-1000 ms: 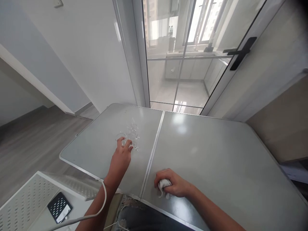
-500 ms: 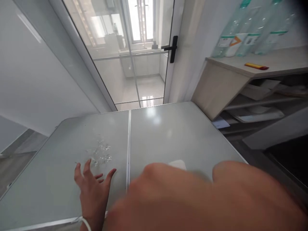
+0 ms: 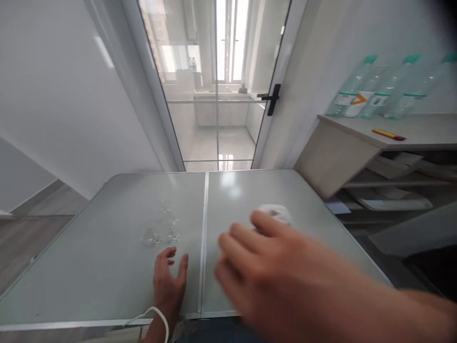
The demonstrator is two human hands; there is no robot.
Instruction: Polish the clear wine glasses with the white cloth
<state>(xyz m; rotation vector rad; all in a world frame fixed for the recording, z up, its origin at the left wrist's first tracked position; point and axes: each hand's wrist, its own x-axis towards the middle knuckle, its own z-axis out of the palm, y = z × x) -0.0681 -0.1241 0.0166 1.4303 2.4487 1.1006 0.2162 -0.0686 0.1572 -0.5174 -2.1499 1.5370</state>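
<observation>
My left hand rests low over the left half of the grey table, its thumb and fingers apart with nothing between them. Just beyond its fingertips lies a loose scatter of small clear, glassy pieces, too small to name. My right hand is large, close to the camera and blurred by motion. Its fingers bend downward over the right half, and whatever may be beneath them is hidden. Behind that hand a white rounded object sits on the table, partly covered by the fingers.
A metal strip divides the tabletop. Beyond stands a glass door with a black handle. To the right, a wooden shelf unit carries several clear bottles and a yellow-red tube. A white cord crosses my left wrist.
My right hand has drawn away from the camera, showing its fingers and more of the white object. My left hand's fingers are less spread. The whole view has shifted.
</observation>
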